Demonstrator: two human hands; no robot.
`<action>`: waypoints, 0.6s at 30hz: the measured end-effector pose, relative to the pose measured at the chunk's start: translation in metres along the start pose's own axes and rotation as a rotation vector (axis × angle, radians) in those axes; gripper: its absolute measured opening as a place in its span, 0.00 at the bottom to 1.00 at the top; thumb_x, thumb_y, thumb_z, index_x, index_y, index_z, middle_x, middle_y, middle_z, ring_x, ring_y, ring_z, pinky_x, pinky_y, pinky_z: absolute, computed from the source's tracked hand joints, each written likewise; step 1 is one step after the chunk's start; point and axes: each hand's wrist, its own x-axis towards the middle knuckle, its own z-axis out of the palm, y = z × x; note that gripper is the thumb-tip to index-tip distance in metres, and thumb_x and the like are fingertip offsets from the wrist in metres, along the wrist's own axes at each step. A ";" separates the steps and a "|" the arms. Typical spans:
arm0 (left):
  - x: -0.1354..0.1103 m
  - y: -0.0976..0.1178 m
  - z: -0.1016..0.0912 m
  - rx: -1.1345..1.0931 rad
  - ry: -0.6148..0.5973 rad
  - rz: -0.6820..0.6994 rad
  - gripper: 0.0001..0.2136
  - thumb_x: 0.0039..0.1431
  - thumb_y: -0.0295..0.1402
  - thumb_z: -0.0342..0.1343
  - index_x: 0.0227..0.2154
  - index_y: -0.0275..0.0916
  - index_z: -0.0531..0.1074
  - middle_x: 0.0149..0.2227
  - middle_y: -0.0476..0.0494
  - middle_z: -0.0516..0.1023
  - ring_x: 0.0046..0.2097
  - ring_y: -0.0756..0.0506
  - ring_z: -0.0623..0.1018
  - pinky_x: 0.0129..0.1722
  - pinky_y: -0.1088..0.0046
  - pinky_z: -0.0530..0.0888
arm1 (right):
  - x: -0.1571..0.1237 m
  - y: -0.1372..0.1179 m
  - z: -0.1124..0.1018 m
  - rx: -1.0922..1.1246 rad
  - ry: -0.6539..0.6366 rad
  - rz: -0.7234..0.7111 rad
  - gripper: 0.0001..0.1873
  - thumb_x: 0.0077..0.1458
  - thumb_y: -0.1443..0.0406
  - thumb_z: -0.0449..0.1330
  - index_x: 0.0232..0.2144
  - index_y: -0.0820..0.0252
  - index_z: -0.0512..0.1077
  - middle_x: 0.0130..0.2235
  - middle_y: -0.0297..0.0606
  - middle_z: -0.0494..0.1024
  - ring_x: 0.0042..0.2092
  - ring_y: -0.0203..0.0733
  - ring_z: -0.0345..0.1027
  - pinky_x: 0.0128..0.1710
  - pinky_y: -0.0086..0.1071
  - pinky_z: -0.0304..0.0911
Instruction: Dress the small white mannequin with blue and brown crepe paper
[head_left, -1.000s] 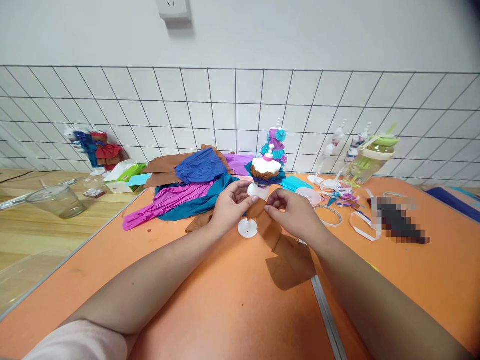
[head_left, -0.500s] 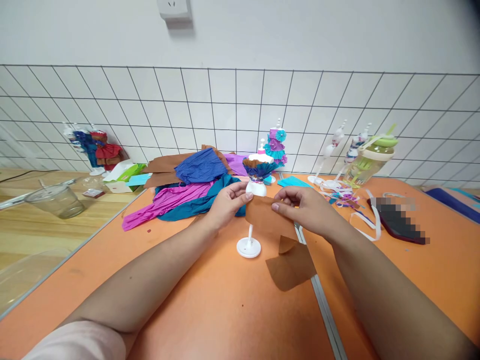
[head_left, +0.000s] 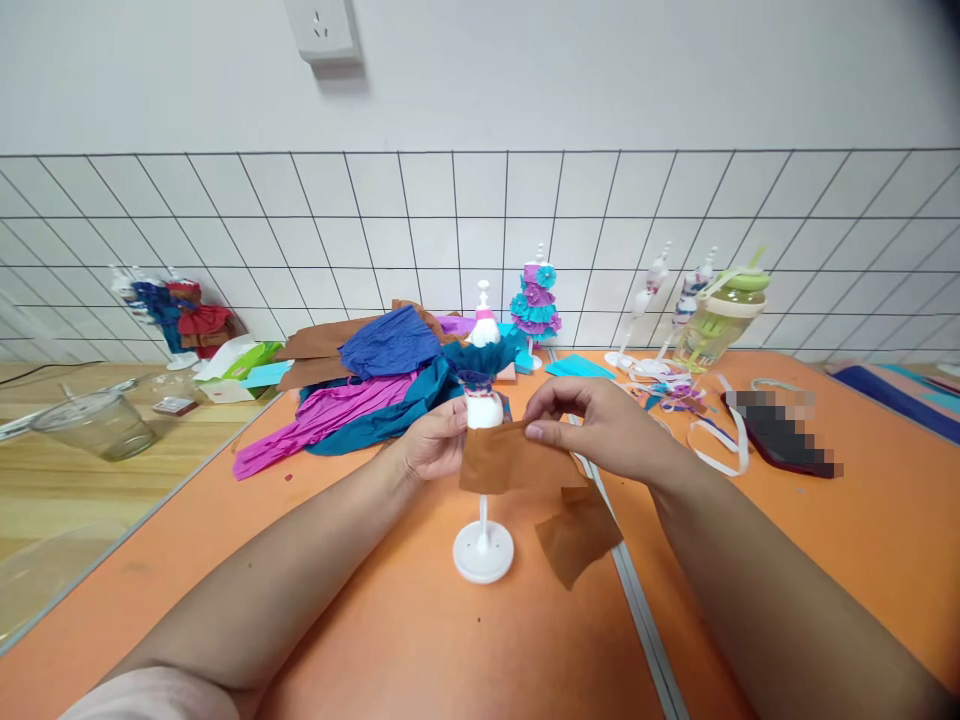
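A small white dress form on a stand with a round base is in front of me, a ruffled teal and dark blue band round its upper part. My left hand grips the form at its left side, fingers partly hidden behind it. A strip of brown crepe paper lies across the form's lower part and runs right. My right hand pinches the strip's upper edge between thumb and fingers. Below it, the brown paper's loose end droops to the right, near the table.
Crumpled blue crepe paper and pink crepe paper lie behind, left. A decorated dress form stands at the back. To the right are a green-lidded bottle, white ribbon and phone. A plastic cup sits far left.
The dress form has turned, its base now lower and facing me more. My left thumb has left the paper's front and slid beside the form. The right hand keeps its pinch on the strip.
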 end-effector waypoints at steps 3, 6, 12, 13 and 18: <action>-0.003 -0.001 0.000 -0.013 -0.031 -0.045 0.17 0.40 0.34 0.70 0.34 0.35 0.74 0.30 0.45 0.77 0.32 0.46 0.78 0.34 0.72 0.75 | -0.001 -0.003 0.006 0.045 -0.029 -0.024 0.05 0.50 0.63 0.65 0.29 0.57 0.75 0.31 0.33 0.76 0.34 0.37 0.69 0.36 0.31 0.64; -0.007 0.000 -0.001 0.034 -0.043 -0.079 0.15 0.41 0.37 0.68 0.30 0.35 0.74 0.26 0.46 0.75 0.28 0.47 0.77 0.30 0.72 0.74 | -0.004 -0.010 0.016 0.054 -0.032 -0.034 0.04 0.50 0.63 0.66 0.29 0.57 0.75 0.32 0.32 0.77 0.35 0.37 0.69 0.36 0.31 0.64; -0.010 -0.001 -0.010 0.128 -0.038 -0.069 0.15 0.40 0.41 0.69 0.25 0.38 0.73 0.22 0.49 0.73 0.26 0.47 0.75 0.26 0.74 0.70 | -0.010 -0.023 0.030 -0.058 0.009 -0.027 0.02 0.50 0.65 0.65 0.28 0.55 0.74 0.31 0.29 0.77 0.33 0.35 0.67 0.32 0.29 0.60; -0.010 -0.002 -0.012 0.145 -0.048 -0.054 0.15 0.39 0.42 0.69 0.25 0.39 0.73 0.21 0.49 0.72 0.26 0.47 0.75 0.26 0.74 0.70 | -0.011 -0.024 0.032 -0.058 0.007 -0.029 0.03 0.50 0.65 0.65 0.28 0.55 0.74 0.32 0.29 0.78 0.34 0.35 0.68 0.32 0.28 0.60; -0.021 -0.006 -0.005 0.312 -0.024 0.061 0.17 0.38 0.49 0.68 0.21 0.41 0.72 0.18 0.49 0.70 0.23 0.47 0.72 0.23 0.71 0.66 | -0.014 -0.029 0.038 -0.033 -0.007 -0.087 0.06 0.50 0.66 0.66 0.27 0.56 0.70 0.33 0.29 0.80 0.35 0.37 0.71 0.34 0.29 0.62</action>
